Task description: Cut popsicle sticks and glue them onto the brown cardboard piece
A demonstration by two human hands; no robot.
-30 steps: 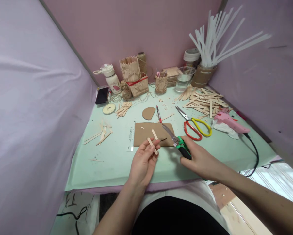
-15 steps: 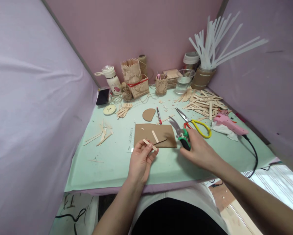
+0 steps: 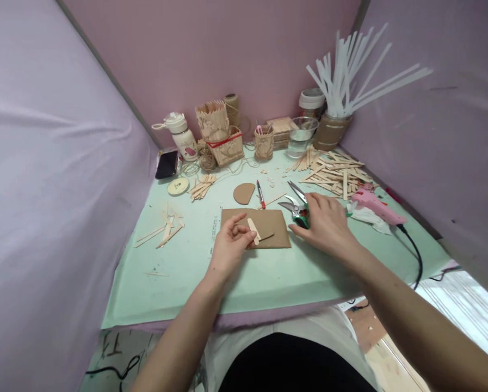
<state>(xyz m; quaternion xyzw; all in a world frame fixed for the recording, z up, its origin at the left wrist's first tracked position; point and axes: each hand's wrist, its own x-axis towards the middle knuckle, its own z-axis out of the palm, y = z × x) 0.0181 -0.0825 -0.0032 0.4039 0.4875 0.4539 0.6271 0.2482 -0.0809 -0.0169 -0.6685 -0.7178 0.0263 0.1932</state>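
My left hand is over the brown cardboard sheet, with thumb and fingers closed on a short piece of craft stick. I cannot tell whether a second piece lies against it. A dark slit or line shows on the cardboard beside the piece. My right hand is spread above the green-handled pruning shears, which lie with blades apart right of the cardboard. Its fingers are apart, and it partly hides the shears and the scissors behind them.
Loose craft sticks are heaped at the back right, near a pink glue gun with a cord. A rounded cardboard piece and red marker lie behind the sheet. A water bowl and bottle stand at the back.
My right hand has lowered the pruning shears to the table and loosened around them. My left hand has turned its stick piece and brought it down to the piece on the cardboard.
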